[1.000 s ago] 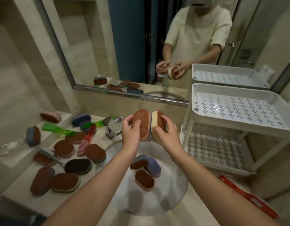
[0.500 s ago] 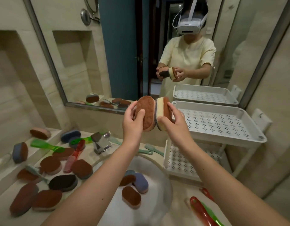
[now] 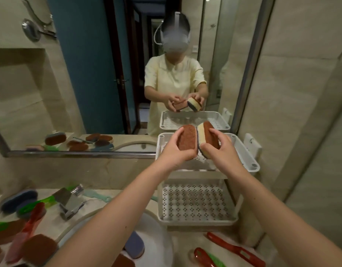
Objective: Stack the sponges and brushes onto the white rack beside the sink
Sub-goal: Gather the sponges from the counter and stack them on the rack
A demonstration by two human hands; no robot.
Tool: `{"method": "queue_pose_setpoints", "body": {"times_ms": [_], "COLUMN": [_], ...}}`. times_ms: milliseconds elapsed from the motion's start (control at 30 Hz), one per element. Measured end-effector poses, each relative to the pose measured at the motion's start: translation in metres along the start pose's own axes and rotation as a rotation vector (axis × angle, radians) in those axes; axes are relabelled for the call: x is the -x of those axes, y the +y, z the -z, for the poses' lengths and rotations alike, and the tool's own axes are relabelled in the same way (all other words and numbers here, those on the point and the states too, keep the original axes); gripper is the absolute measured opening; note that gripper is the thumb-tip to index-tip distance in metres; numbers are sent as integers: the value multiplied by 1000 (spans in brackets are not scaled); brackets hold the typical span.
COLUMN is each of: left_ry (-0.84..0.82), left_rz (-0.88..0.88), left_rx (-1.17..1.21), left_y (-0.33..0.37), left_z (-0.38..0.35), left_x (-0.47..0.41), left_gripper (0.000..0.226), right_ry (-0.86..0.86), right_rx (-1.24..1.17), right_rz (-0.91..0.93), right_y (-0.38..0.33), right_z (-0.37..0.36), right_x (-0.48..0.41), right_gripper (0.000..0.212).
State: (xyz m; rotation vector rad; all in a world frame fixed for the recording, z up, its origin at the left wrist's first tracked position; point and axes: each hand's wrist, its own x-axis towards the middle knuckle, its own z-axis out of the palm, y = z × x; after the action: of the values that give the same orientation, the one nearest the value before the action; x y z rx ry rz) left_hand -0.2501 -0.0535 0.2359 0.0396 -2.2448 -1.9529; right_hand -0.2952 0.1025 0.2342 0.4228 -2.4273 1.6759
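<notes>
top shelf (image 3: 243, 153) partly hidden, sink sponge (image 3: 123, 262) cut off, red brush (image 3: 29, 226) blurred

You have moved your left grip (image 3: 177, 151), holding a brown sponge (image 3: 186, 136), and right grip (image 3: 223, 149), holding a layered sponge (image 3: 204, 134), off the sink (image 3: 158, 243); the white rack's top tray (image 3: 250, 158) now lies just beneath them.

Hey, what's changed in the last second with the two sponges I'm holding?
Both hands carried their sponges up and to the right, from over the sink to above the top tray of the white rack. The left hand still grips the brown sponge and the right hand the yellow-backed sponge, side by side. Nothing was let go.
</notes>
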Motion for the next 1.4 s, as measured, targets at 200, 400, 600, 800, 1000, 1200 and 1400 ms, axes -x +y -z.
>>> {"method": "queue_pose_setpoints", "body": {"times_ms": [200,400,600,800,1000,1200,1400], "left_ry": [-31,23,54,96,92,68,49], "left_rz": [70,139,72,8,-71,-55,-79], "left_rx": [-108,-239,-581,-742,-795,-792,-757], "left_y": [-17,-27,-30,-35,-37,-39,-42], "left_z": [-30,-50,-64,-71,-70,-70,-69], "left_x": [-40,-71,-82,-87,-84,-84,-86], "left_gripper": [59,47,56,57,61,52,43], "right_ry": [36,-6,-40,-53,6,8,9], "right_rx": [240,546,722,811,963,946,953], "right_rz": [-23,-51,-82,-99,-20,-37,-9], "right_y": [31,46,52,55,54,53,57], "right_z": [20,28,28,31,29,29,28], "right_x": [-22,-39,-51,-56,-56,-53,-52], "right_gripper": [59,53,36,36,39,40,37]}}
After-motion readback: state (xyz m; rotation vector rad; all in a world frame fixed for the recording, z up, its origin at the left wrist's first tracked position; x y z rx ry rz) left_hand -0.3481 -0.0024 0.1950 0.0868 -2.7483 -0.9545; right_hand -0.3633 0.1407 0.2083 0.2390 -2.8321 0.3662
